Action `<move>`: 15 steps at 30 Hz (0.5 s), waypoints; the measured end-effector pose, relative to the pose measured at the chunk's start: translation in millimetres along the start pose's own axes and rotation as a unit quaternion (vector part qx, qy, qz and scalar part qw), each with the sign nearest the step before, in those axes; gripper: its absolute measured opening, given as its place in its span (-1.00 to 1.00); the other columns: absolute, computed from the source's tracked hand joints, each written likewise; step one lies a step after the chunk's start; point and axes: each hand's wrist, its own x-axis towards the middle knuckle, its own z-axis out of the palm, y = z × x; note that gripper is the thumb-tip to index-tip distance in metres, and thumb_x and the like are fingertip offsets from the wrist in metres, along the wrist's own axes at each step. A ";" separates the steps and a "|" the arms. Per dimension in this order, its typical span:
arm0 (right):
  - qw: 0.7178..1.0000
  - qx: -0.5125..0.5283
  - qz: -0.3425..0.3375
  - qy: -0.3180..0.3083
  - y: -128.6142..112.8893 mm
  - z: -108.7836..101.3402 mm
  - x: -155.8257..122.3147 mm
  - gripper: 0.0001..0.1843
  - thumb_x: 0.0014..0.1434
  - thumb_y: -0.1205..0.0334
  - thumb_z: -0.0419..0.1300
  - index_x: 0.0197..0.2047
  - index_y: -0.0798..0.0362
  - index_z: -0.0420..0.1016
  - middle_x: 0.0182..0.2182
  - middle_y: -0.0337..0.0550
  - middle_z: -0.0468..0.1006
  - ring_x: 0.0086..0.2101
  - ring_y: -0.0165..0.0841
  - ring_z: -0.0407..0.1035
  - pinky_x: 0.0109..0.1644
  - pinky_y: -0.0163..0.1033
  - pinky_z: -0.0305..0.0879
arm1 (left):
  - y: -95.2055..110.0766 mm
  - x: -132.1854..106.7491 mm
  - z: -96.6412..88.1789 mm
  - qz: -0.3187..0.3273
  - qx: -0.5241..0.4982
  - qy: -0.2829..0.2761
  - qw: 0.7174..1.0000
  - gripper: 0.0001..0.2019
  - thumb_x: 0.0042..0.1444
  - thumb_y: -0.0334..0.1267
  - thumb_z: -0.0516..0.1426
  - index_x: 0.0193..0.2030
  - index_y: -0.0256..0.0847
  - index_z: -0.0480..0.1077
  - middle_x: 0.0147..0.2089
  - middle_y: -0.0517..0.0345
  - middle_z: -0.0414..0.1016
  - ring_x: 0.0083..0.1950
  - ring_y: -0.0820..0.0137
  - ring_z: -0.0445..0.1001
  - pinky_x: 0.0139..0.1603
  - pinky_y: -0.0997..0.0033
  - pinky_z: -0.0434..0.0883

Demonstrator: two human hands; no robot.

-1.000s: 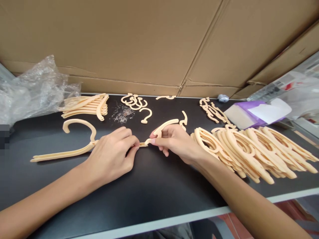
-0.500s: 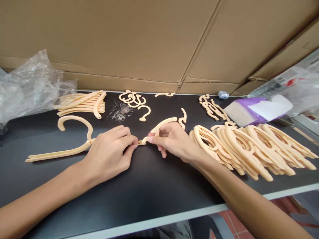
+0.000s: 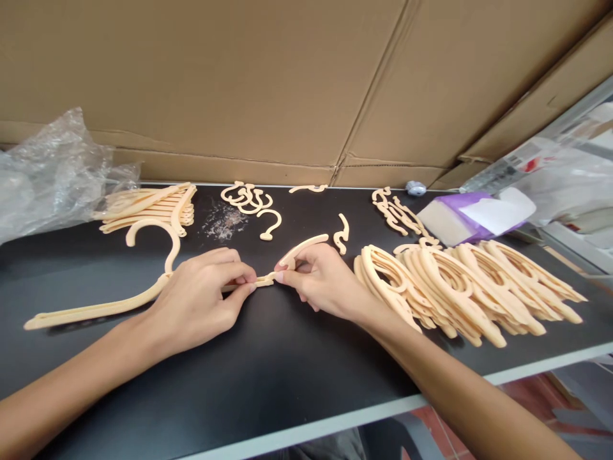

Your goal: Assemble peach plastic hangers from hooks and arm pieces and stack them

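A cream plastic hanger (image 3: 96, 310) lies on the black table (image 3: 268, 377), its hook (image 3: 153, 233) curving up at the left. My left hand (image 3: 196, 303) rests over its middle, thumb and forefinger pinched on the hanger's right end. My right hand (image 3: 318, 278) pinches a curved cream piece (image 3: 306, 246) whose near tip meets the hanger end between my two thumbs. Both hands are closed on these parts.
A long pile of cream hangers (image 3: 469, 287) lies right of my right hand. A small stack of hangers (image 3: 143, 207) and a clear plastic bag (image 3: 52, 172) sit at back left. Loose hook pieces (image 3: 249, 198), more pieces (image 3: 397, 214), a purple packet (image 3: 474, 217), cardboard (image 3: 287, 83) behind.
The hanger's left arm has swung down and leftward on the table, and its hook has shifted right. Both hands stay pinched at the joint, slightly lower in view.
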 end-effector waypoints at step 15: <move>0.938 -0.049 -0.190 0.286 -23.6 -5.3 -31.0 -0.66 0.12 0.21 0.36 -0.01 -0.06 0.55 -0.09 -0.14 0.59 -0.12 -0.28 0.45 -0.18 -0.21 0.39 | 3.7 -6.5 1.7 0.004 0.010 0.019 1.000 -0.73 0.33 -0.30 0.03 -0.31 -0.14 0.53 -0.36 0.17 0.47 -0.33 0.40 0.47 -0.36 0.40 0.33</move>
